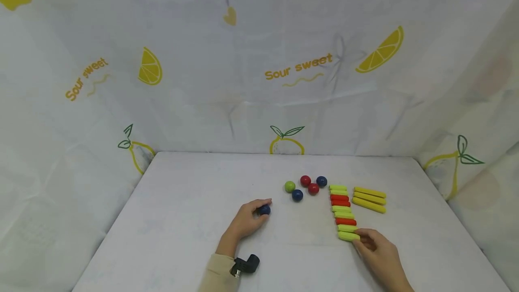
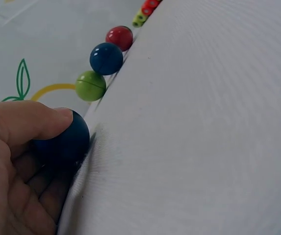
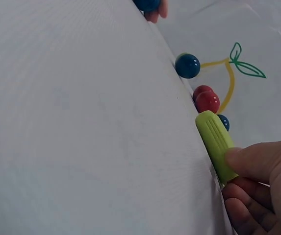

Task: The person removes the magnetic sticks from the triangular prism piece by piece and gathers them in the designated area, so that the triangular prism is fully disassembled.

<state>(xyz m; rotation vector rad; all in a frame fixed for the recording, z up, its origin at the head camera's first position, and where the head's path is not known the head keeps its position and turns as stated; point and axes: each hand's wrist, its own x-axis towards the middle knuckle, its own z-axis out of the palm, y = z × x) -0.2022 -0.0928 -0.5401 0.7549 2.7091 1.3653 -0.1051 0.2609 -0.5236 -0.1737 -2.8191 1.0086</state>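
My left hand grips a dark blue ball on the table, thumb on one side and fingers curled round the other. At the near end of a column of short sticks, my right hand pinches a lime green stick by its right end. The column above it mixes lime green sticks and red sticks, lying side by side. Behind the left hand sit a green ball, another blue ball and two red balls. A further blue ball is close to the column's far end.
Three longer yellow sticks lie side by side to the right of the column. The white table meets a white curtain with lemon prints at its back and sides. A black wrist mount sits on the left wrist.
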